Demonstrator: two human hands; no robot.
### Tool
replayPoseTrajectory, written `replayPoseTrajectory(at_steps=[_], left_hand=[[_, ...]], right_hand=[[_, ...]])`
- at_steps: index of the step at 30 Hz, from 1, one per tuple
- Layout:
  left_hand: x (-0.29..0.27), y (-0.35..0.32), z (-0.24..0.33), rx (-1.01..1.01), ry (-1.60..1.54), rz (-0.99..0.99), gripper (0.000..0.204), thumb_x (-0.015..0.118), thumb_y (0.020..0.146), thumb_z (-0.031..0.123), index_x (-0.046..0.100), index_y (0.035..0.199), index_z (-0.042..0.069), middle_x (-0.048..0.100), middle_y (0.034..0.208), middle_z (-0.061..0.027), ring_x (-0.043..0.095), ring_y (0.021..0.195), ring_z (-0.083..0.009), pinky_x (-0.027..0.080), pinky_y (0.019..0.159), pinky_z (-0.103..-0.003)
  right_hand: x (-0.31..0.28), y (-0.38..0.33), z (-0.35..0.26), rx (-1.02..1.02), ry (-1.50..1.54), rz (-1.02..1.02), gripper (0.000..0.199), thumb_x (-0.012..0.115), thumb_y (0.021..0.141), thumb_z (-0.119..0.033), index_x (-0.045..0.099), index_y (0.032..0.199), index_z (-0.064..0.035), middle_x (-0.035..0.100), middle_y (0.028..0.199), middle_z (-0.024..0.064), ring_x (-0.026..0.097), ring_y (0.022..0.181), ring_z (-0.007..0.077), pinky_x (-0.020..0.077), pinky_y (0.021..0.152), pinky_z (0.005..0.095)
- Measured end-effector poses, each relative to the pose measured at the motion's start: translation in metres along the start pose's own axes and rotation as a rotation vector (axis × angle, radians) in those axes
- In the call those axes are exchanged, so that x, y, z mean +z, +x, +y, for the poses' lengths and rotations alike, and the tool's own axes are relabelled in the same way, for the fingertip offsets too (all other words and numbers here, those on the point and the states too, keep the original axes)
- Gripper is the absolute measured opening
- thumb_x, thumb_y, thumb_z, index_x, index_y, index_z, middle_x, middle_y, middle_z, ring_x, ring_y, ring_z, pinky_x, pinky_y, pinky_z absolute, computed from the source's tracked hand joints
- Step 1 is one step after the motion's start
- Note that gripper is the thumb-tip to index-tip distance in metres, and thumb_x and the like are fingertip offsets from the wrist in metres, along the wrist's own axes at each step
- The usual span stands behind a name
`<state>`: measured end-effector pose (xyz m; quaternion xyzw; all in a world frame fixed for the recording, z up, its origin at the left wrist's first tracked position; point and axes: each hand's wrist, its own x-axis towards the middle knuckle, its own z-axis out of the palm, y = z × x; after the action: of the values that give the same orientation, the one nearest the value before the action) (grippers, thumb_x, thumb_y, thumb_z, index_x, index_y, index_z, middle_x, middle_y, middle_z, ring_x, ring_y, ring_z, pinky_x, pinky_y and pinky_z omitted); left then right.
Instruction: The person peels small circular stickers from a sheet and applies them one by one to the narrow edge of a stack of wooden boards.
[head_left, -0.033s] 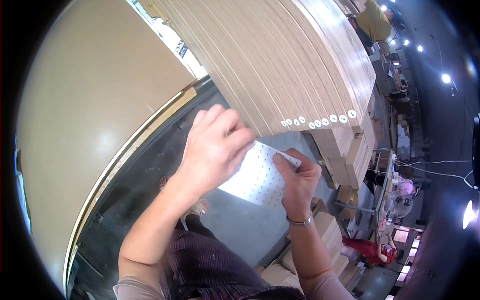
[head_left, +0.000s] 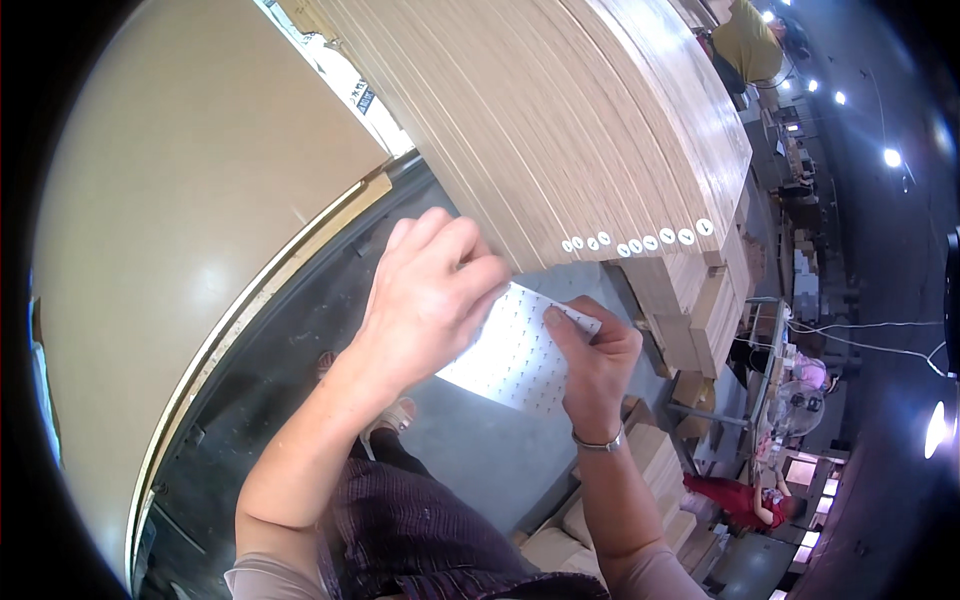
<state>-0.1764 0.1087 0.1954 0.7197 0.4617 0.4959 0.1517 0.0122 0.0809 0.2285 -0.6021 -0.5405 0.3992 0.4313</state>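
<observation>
A white sheet of stickers (head_left: 520, 350), printed with rows of small dark marks, is held out in front of my body. My right hand (head_left: 603, 355) pinches its right edge, thumb on top. Over the left part of the sheet, my left hand (head_left: 430, 290) is closed with curled fingers against its upper left edge; the fingertips are hidden. Just beyond my hands rises a stack of wood-grain panels (head_left: 520, 130). Round white stickers (head_left: 667, 236) form a row along the near right end of the panels.
A large flat beige panel (head_left: 200, 150) lies to the left on a support with a dark edge. Wooden blocks (head_left: 690, 310) prop up the panel stack. More boards (head_left: 650, 455) lie beside my right forearm. Co-workers, one in red (head_left: 745, 500), are at the far right.
</observation>
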Motion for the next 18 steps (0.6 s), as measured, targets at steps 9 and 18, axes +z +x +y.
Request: replayPoseTrajectory(at_steps=[9, 18], left_hand=[[0.008, -0.001, -0.008, 0.140, 0.071, -0.058, 0.017, 0.076, 0.062, 0.010, 0.063, 0.074, 0.009, 0.050, 0.079, -0.0019, 0.050, 0.078, -0.0204, 0.036, 0.070, -0.034], [0.021, -0.007, -0.014, 0.172, 0.049, -0.077, 0.018, 0.076, 0.060, 0.009, 0.062, 0.071, 0.009, 0.050, 0.079, -0.0019, 0.049, 0.077, -0.0204, 0.035, 0.070, -0.034]], right_hand=[[-0.003, -0.001, 0.003, -0.051, -0.105, -0.047, 0.003, 0.069, 0.083, 0.003, 0.069, 0.085, 0.0053, 0.063, 0.072, -0.0011, 0.053, 0.067, 0.0041, 0.0419, 0.060, 0.0201], [-0.005, 0.004, 0.009, 0.120, -0.162, -0.016, 0.006, 0.070, 0.083, 0.000, 0.070, 0.085, 0.0059, 0.063, 0.072, -0.0012, 0.051, 0.066, 0.0037, 0.0414, 0.057, 0.0206]])
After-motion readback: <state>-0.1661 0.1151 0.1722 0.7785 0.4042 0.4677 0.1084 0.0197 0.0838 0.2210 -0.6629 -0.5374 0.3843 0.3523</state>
